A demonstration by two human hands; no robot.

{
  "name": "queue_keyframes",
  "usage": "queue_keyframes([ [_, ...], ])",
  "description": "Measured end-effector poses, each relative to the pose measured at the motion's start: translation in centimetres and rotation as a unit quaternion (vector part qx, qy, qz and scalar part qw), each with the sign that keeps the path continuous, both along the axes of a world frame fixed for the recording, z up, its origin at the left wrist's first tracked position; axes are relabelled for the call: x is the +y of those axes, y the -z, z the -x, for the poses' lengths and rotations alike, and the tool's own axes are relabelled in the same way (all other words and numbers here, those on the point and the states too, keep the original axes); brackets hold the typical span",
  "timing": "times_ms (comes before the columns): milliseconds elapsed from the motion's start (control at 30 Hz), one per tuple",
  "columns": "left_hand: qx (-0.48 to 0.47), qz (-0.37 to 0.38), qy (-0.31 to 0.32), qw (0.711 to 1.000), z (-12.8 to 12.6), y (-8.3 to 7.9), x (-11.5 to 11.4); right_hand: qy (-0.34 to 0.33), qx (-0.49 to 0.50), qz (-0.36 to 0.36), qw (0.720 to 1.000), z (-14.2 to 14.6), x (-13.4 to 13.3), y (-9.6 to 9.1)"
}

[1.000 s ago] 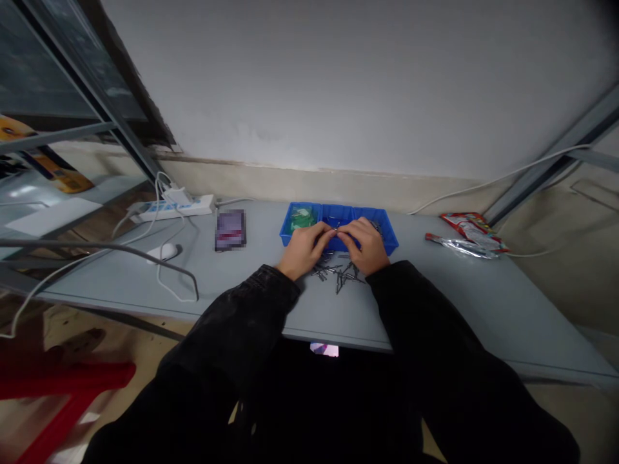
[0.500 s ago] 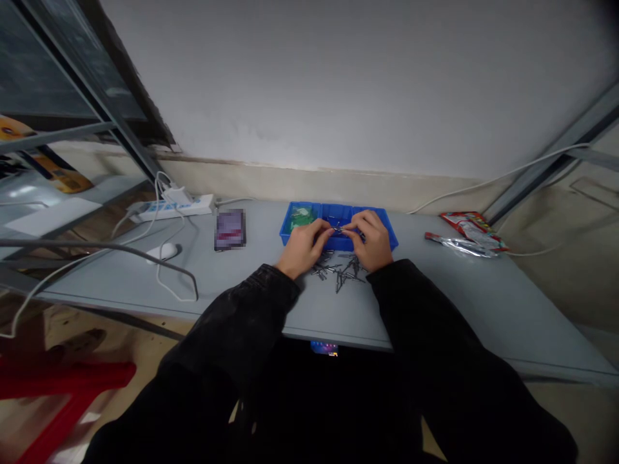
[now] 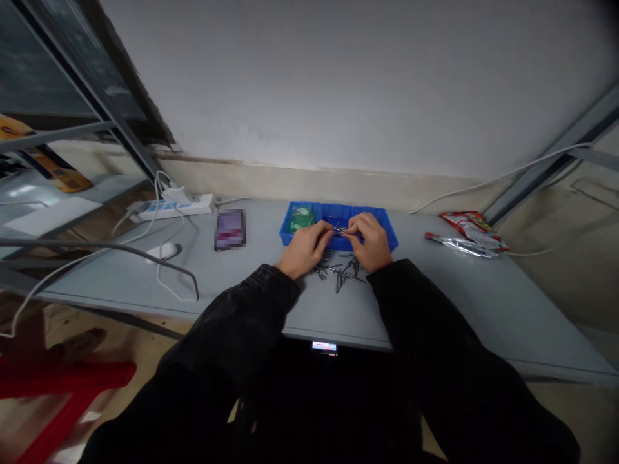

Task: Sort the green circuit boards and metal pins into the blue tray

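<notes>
A blue tray with three compartments sits at the far middle of the grey table; green pieces fill its left compartment. My left hand and my right hand meet over the tray's front edge, fingers pinched together on a small metal pin held between them. A loose pile of dark metal pins lies on the table just below my hands. Black sleeves cover both forearms.
A phone lies left of the tray. Further left are a white power strip with cables and a white mouse. A red snack packet lies at the right. A metal shelf frame stands at the far left, a red stool below.
My hands lifted slightly off the pin pile toward the tray's front edge and stay pinched together; the fingers shifted a little around the small pin.
</notes>
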State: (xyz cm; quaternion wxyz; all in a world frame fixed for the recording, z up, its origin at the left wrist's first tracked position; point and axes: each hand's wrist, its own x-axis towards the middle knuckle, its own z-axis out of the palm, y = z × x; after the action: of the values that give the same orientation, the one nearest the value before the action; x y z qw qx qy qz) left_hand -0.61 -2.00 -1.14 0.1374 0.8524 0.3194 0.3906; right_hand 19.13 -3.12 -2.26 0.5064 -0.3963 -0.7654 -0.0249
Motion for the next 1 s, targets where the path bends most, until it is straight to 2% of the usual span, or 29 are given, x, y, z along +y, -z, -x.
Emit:
queue_keyframes([
  [300, 0.022, -0.017, 0.014, 1.0, -0.1, 0.5, 0.1, -0.021, -0.043, 0.002, 0.999, 0.4, 0.0, 0.2],
  [533, 0.018, -0.025, 0.017, 0.999, -0.2, 0.3, 0.0, 0.034, -0.077, 0.034, 0.996, 0.5, 0.3, 0.6],
  [667, 0.0, -0.028, -0.003, 1.0, -0.2, 0.0, 0.1, 0.05, -0.056, 0.042, 0.996, 0.4, 0.2, 0.3],
  [867, -0.022, -0.03, -0.031, 0.999, 0.0, -0.1, 0.2, 0.008, -0.023, 0.027, 0.999, 0.0, 0.2, -0.4],
  [1000, -0.035, -0.036, -0.05, 0.997, 0.2, -0.2, 0.3, 0.037, -0.011, -0.009, 0.999, -0.3, 0.4, -0.3],
])
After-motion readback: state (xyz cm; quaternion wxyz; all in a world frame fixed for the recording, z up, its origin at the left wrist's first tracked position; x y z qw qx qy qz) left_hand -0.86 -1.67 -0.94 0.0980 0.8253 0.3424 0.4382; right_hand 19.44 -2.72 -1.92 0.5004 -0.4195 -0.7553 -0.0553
